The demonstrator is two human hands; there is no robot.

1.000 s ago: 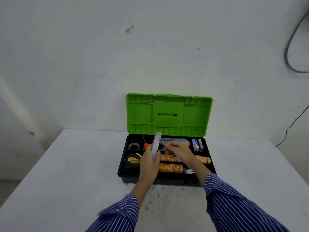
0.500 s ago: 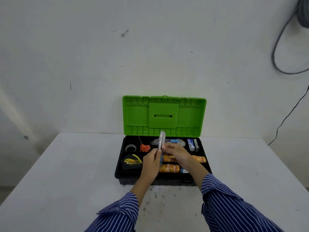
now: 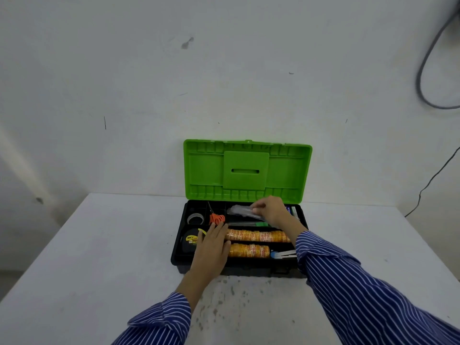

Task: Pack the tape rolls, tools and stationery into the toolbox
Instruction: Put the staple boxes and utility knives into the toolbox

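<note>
The black toolbox [image 3: 178, 247] stands open on the table with its green lid [image 3: 247, 170] upright. My right hand [image 3: 270, 210] pinches a clear plastic packet [image 3: 240, 210] lying in the back compartment. My left hand [image 3: 211, 246] rests flat with straight fingers over the front tray, partly covering a black and yellow tape measure [image 3: 190, 239]. Two rows of orange tape rolls [image 3: 258, 236] lie in the front compartments. Orange-handled scissors [image 3: 216, 217] and a grey tape roll [image 3: 195, 217] sit at the back left.
A white table [image 3: 99, 257] carries the toolbox against a white wall. A green-capped tool [image 3: 260, 224] and a blue and white item [image 3: 282, 254] lie in the box. Small boxes [image 3: 292, 210] sit at the back right. Cables [image 3: 428, 78] hang on the wall at the right.
The clear packet, held upright by both hands over the box, now lies in the back compartment under my right hand. My left hand let go and dropped flat onto the front tray.
</note>
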